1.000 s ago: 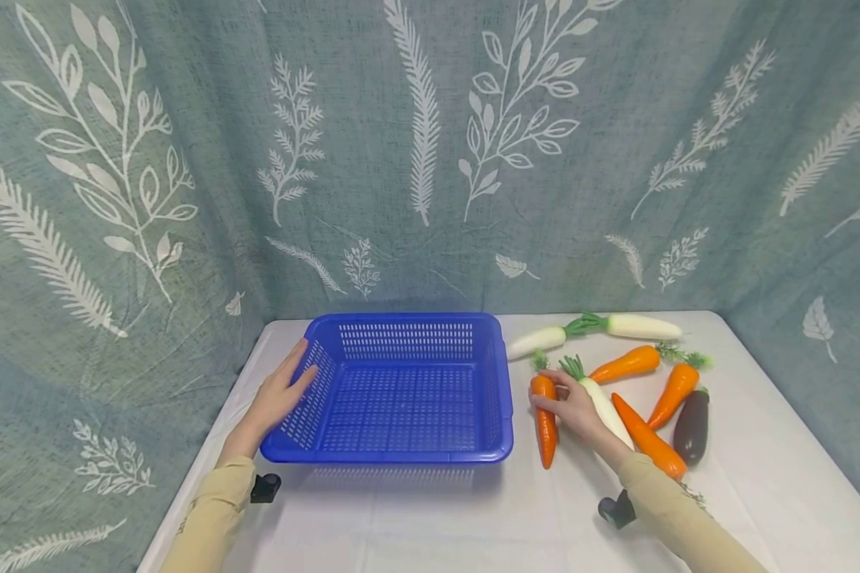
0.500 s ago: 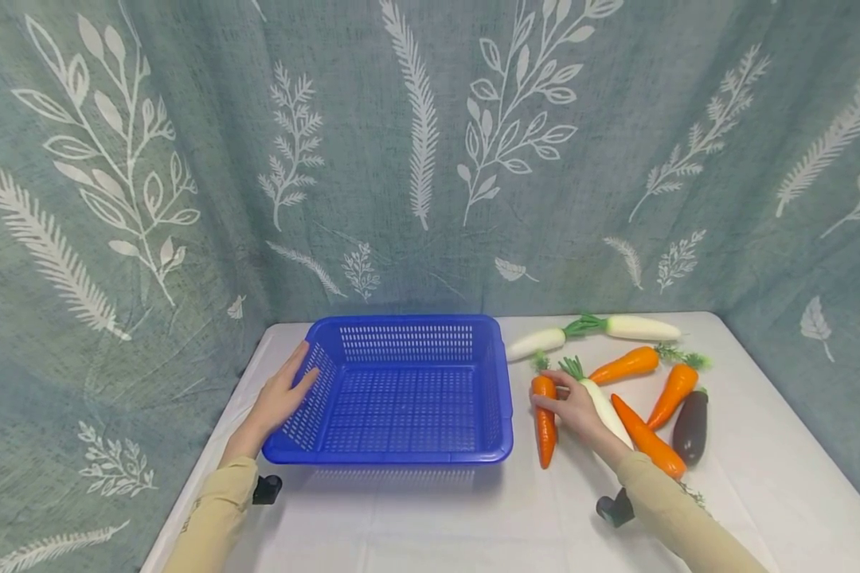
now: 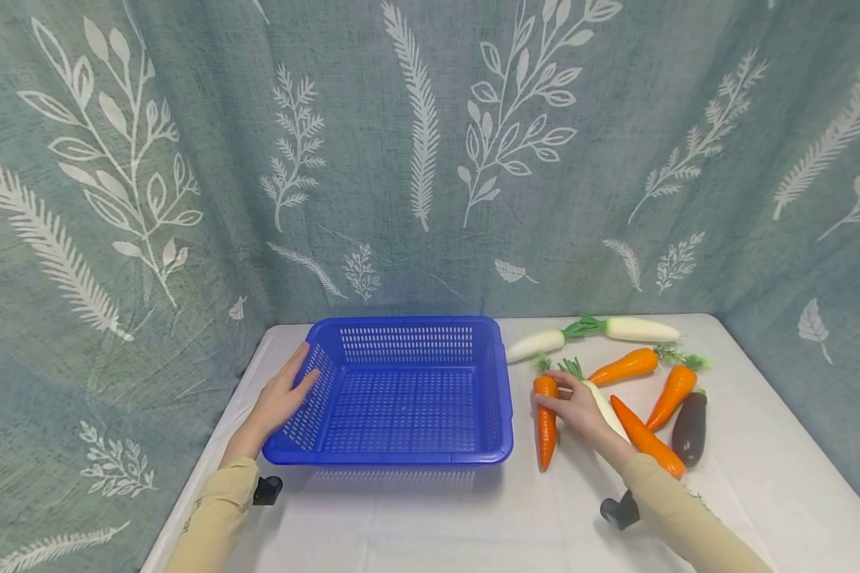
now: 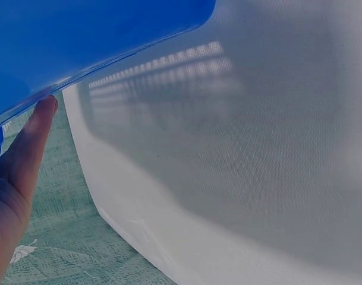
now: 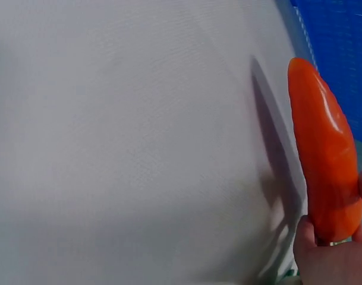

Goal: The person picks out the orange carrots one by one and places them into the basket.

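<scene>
A blue plastic basket (image 3: 401, 460) with slotted walls stands left of the middle of the table. My left hand (image 3: 275, 404) holds its left rim, thumb over the inner wall and fingers along the side. In the left wrist view a digit (image 4: 35, 142) reaches up to the blue edge. Just right of the basket, my right hand (image 3: 576, 404) grips an orange carrot (image 3: 547, 430) near its leafy top, its tip pointing toward me. In the right wrist view the thumb and fingertips are on both sides of the carrot (image 5: 326, 154), with its shadow beside it.
A white radish (image 3: 602, 410) lies partly under my right hand. Two more radishes (image 3: 641, 329) lie at the back. Farther right are loose carrots (image 3: 648, 438) and an eggplant (image 3: 690, 428). A patterned green curtain (image 3: 430, 159) surrounds the white table (image 3: 401, 525).
The view has shifted slightly. The right hand and the carrot appear a touch farther right; the left hand stays on the basket.
</scene>
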Available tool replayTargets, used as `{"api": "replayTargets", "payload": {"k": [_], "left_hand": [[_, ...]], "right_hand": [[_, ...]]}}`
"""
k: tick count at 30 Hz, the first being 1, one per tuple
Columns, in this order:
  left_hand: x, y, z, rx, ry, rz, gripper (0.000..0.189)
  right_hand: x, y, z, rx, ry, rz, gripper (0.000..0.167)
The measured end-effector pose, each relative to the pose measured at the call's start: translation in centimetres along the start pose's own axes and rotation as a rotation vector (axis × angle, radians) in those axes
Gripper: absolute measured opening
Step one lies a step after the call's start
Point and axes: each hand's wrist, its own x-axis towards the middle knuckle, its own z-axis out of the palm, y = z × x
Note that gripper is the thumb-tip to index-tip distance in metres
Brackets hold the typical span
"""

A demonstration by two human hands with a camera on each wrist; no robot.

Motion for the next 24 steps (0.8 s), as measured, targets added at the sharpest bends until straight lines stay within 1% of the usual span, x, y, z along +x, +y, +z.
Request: {"api": "replayTargets", "payload": {"k": [4, 5, 6, 9, 11, 13, 17, 20, 24], "left_hand": [[0.0, -0.1, 0.0, -0.002, -0.005, -0.005, 0.064], [0.1, -0.1, 0.0, -0.002, -0.006, -0.007, 0.064], [0.1, -0.2, 0.1, -0.001, -0.006, -0.008, 0.064], [0.2, -0.4, 0.1, -0.001, -0.009, -0.01, 0.065], [0.3, -0.4, 0.1, -0.001, -0.012, -0.012, 0.066], [0.3, -0.4, 0.1, -0.003, -0.015, -0.015, 0.066], [0.3, -0.4, 0.1, -0.011, -0.018, -0.018, 0.066], [0.3, -0.4, 0.2, -0.011, -0.015, -0.011, 0.066], [0.3, -0.5, 0.2, -0.009, -0.013, -0.005, 0.065]], "right_hand": [[-0.4, -0.7, -0.4, 0.028, -0.003, 0.006, 0.06], [-0.5, -0.9, -0.5, 0.042, -0.005, 0.0, 0.061], [-0.7, -1.1, -0.6, 0.048, 0.009, -0.015, 0.061], [-0.7, -1.4, -0.9, 0.089, 0.006, -0.047, 0.063], [-0.6, -1.5, -1.1, 0.107, 0.002, -0.047, 0.063], [-0.4, -1.7, -1.4, 0.113, -0.014, -0.028, 0.063], [-0.3, -2.0, -1.8, 0.094, -0.009, -0.003, 0.061], [-0.4, -2.5, -2.0, 0.097, 0.008, -0.013, 0.06], [-0.4, -3.0, -2.4, 0.125, 0.032, -0.052, 0.059]]}}
